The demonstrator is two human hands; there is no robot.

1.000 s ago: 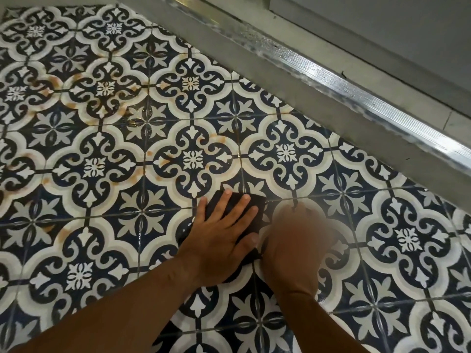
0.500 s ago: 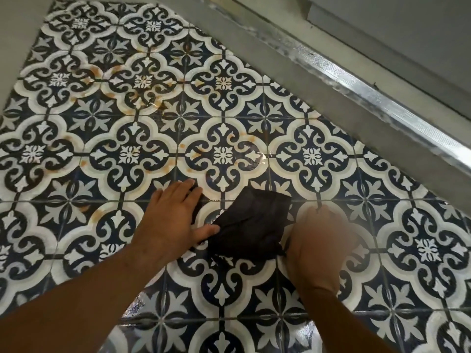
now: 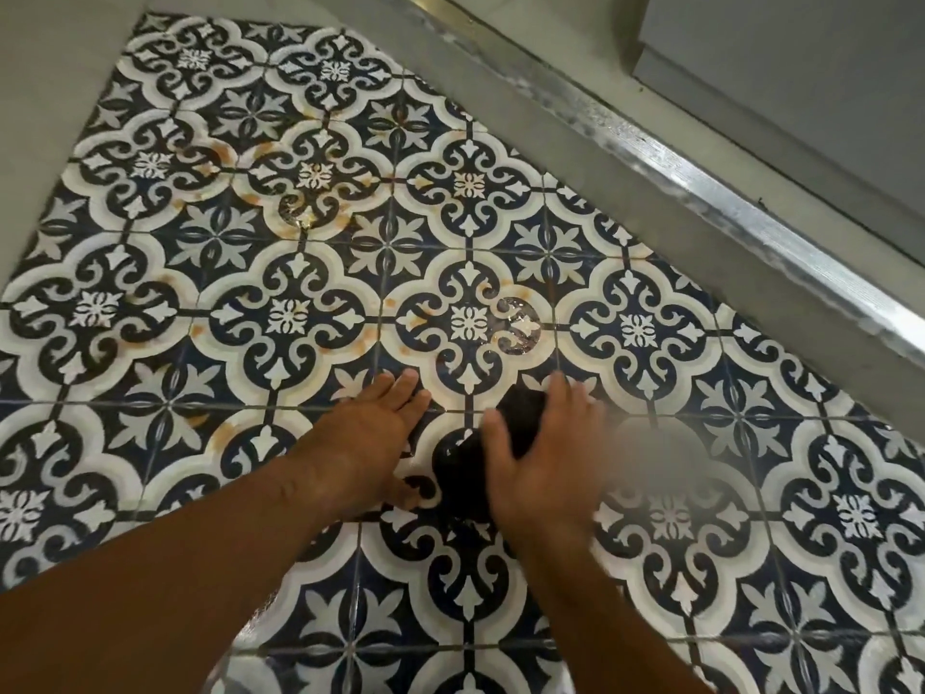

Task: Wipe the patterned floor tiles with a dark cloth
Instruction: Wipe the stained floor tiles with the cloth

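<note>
Both bare arms reach down to the patterned floor tiles [image 3: 288, 318], a blue, black and white floral design. The left hand [image 3: 370, 435] lies flat on a tile with its fingers straight and slightly spread, holding nothing. Just beside it, the right hand [image 3: 545, 468] is on top of the dark cloth [image 3: 465, 478] and grips it: the thumb sits on the near left side and the fingers curl over the far edge. This hand is blurred, so the exact lie of each finger is hard to make out.

The cloth is bunched up under the right palm and rests on the tiles, with dark folds showing to the left of the hand and beyond the fingers. It lies between the two hands, close to the left thumb; I cannot tell whether they touch.

A shiny wet patch [image 3: 518, 325] glistens on the tile beyond the right hand. Rust-coloured stains [image 3: 225, 152] mark several pale bands further off to the left. Along the far right edge of the tiles runs a grey concrete border [image 3: 600, 192], and beyond that a metal threshold strip [image 3: 751, 217].
</note>
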